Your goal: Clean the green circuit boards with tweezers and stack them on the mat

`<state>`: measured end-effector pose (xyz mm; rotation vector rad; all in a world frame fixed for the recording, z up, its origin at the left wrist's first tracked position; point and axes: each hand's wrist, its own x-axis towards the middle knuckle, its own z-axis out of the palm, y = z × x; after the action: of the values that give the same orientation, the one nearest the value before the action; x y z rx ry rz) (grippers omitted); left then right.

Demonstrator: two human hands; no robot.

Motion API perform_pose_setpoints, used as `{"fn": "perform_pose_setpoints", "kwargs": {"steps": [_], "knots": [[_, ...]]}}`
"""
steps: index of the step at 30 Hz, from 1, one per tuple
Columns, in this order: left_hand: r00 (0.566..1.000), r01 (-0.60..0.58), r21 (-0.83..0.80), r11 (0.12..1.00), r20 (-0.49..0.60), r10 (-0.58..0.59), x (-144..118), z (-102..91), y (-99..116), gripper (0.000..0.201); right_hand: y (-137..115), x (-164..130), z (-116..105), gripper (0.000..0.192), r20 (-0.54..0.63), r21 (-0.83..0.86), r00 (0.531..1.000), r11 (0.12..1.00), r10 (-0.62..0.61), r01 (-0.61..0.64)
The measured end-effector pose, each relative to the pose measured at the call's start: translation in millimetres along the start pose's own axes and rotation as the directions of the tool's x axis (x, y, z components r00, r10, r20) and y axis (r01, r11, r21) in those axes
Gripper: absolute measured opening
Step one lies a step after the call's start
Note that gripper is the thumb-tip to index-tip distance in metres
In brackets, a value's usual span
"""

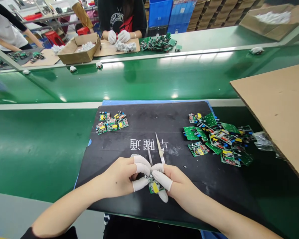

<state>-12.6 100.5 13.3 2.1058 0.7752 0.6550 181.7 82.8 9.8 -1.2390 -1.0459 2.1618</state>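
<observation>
the fingers (142,168) of the left hand (119,177), capped in white rubber cots, are pinching the small circuit board (153,186) from its left side, while the right hand (175,186) is pinching the same board from the right and carrying a pair of metal tweezers (159,151) whose tips are pointing up and away. the board is being held between both hands, just above the near edge of the black mat (164,122). it is looking light and stiff, yet fragile, with small parts standing proud, so it is probably best gripped by its bare edges rather than across the components. on the mat, a neat cluster of boards (111,122) is lying far left and a loose heap of boards (218,137) is lying to the right, both well apart from the hands. the mat is resting on the green counter (40,142). across the belt (151,79), another person's gloved hands (119,36) are working.
</observation>
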Motion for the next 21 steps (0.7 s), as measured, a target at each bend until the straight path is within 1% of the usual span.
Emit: {"fn": "perform_pose_setpoints", "kwargs": {"steps": [2,6,9,14,16,19,21], "knots": [[0.997,-0.069,0.036,0.997,-0.029,0.07,0.4,2.1,0.6,0.008,1.0,-0.8,0.4,0.042,0.015,-0.007,1.0,1.0,0.012,-0.012],[0.977,-0.169,0.005,0.986,-0.133,0.168,1.6,8.6,0.8,0.012,0.7,-0.5,2.7,0.044,0.063,0.049,0.997,0.998,0.048,-0.051],[0.956,-0.217,-0.009,0.976,-0.206,0.211,2.1,13.0,-0.5,0.015,-0.6,-0.1,5.3,0.047,0.095,0.112,0.993,0.99,0.073,-0.083],[0.925,-0.273,-0.037,0.961,-0.285,0.252,0.1,18.4,-1.2,0.02,-2.7,-2.5,6.7,0.049,0.151,0.18,0.984,0.977,0.089,-0.116],[0.928,-0.253,-0.063,0.965,-0.297,0.224,-1.3,20.1,0.3,0.02,-3.4,-3.8,6.8,0.049,0.176,0.19,0.981,0.975,0.079,-0.113],[0.953,-0.14,-0.198,0.97,-0.292,0.078,-3.3,22.6,3.5,0.017,-3.3,-5.9,7.9,0.048,0.188,0.184,0.982,0.981,0.017,-0.052],[0.955,-0.087,-0.271,0.959,-0.297,0.002,-4.2,23.9,4.7,0.015,-1.7,-7.5,9.1,0.046,0.152,0.153,0.988,0.988,-0.031,0.007]]}}
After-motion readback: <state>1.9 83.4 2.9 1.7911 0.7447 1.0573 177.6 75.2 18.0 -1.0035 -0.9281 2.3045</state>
